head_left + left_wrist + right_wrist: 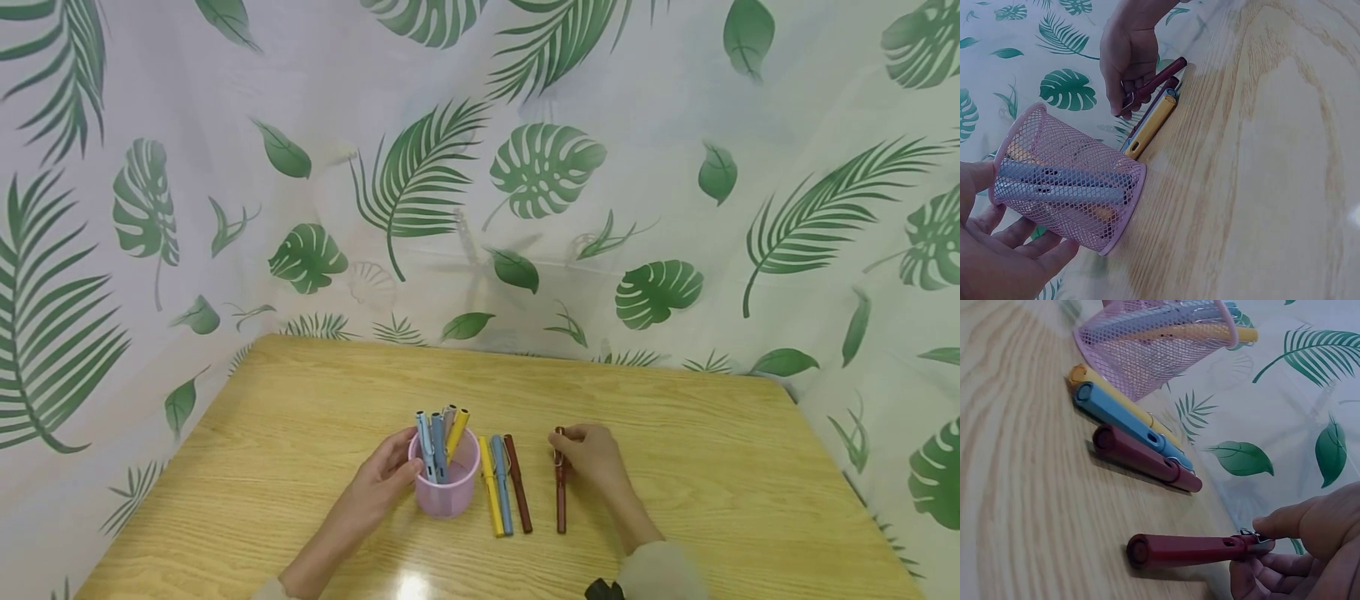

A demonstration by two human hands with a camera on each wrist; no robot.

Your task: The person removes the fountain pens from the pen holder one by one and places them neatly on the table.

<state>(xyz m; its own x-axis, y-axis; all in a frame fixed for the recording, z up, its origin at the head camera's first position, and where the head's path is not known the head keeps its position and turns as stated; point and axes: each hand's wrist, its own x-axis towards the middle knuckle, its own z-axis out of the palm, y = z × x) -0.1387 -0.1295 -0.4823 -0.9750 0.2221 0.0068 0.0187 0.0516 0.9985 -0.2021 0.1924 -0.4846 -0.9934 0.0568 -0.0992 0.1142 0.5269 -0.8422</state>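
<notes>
My left hand [378, 479] holds a pink mesh pen cup [444, 502] by its left side, thumb and fingers around the wall near the rim. Several pens stand in the cup, among them light blue, blue-grey and yellow [457, 433] ones. My right hand [596, 454] pinches the clip end of a dark red pen [1179, 550], which lies upright-on in the head view. Between cup and right hand, a yellow pen [492, 487], a blue pen [502, 486] and another dark red pen [518, 485] lie side by side on the table.
The wooden table [712, 467] reaches back to a white curtain [660, 208] printed with green leaves. A dark object [603, 590] shows by the right sleeve [663, 571] at the front edge of view.
</notes>
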